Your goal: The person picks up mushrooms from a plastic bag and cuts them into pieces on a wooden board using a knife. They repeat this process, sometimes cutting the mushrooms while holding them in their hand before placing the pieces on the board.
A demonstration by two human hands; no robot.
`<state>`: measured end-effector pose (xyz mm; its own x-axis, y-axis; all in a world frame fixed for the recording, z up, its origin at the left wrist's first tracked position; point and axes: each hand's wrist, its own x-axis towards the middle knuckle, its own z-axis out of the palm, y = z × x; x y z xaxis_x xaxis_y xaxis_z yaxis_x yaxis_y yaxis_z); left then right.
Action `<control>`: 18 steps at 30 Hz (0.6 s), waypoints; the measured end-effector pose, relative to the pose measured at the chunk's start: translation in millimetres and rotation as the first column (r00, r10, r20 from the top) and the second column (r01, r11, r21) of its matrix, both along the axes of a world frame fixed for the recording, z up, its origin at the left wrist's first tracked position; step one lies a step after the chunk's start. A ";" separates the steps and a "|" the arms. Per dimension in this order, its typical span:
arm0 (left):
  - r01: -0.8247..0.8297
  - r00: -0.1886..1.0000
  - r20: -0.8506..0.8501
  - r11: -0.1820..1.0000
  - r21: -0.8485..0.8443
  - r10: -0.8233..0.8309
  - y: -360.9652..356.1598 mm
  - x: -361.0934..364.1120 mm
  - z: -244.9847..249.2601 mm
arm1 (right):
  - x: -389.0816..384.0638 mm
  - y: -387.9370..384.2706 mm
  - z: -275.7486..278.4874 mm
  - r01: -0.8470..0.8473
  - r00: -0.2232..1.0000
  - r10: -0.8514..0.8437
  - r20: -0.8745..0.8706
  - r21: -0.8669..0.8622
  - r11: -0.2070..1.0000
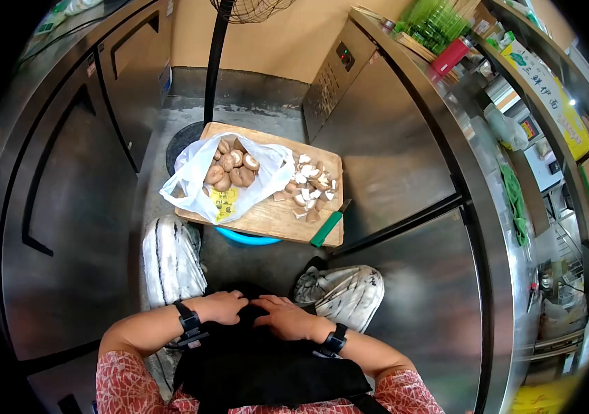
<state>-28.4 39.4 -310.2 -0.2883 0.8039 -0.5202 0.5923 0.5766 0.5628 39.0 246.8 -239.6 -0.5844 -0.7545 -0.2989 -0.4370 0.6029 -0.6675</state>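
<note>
My left hand [223, 308] and my right hand [286, 318] rest on the black apron [253, 366] over my lap, a small gap between them. Both have slightly bent fingers touching the cloth, and I see no object in either. In front of my knees lies a wooden cutting board [274, 219]. On its left side an open white plastic bag [198, 176] holds several whole shiitake mushrooms [229, 165]. Cut mushroom pieces [308, 186] are heaped on the right side. A knife with a green handle [327, 228] lies at the board's right edge.
Under the board shows the rim of a blue basin [246, 238]. Steel cabinets stand close on the left [60, 186] and right [391, 138]. A black pole [217, 62] rises behind the board. The right counter carries a red bottle [451, 56] and a green cloth [513, 200].
</note>
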 end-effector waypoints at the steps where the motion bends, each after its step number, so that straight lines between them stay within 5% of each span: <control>1: -0.036 0.999 -0.003 0.999 0.015 0.036 0.7 -0.1 -0.2 | 3.5 1.3 -8.4 0.009 1.000 -0.010 0.023 0.064 0.998; 9: 0.080 0.994 0.084 0.976 -0.202 -0.064 13.0 -8.9 0.0 | 2.9 -16.6 -15.7 -0.118 0.966 0.156 -0.208 0.184 0.976; 12: 0.143 0.988 0.100 0.957 -0.253 -0.121 15.6 -12.1 -2.5 | -2.2 -42.9 -10.4 -0.180 0.921 0.305 -0.244 0.426 0.886; 14: 0.170 0.984 0.093 0.959 -0.227 -0.153 15.9 -14.5 -4.4 | -1.8 -40.7 -20.8 -0.133 0.951 0.208 -0.227 0.309 0.942; 18: -0.080 0.993 0.080 0.990 -0.118 0.090 4.1 -10.0 -12.5 | -0.2 -19.5 -35.9 -0.101 0.987 0.112 -0.119 0.093 0.991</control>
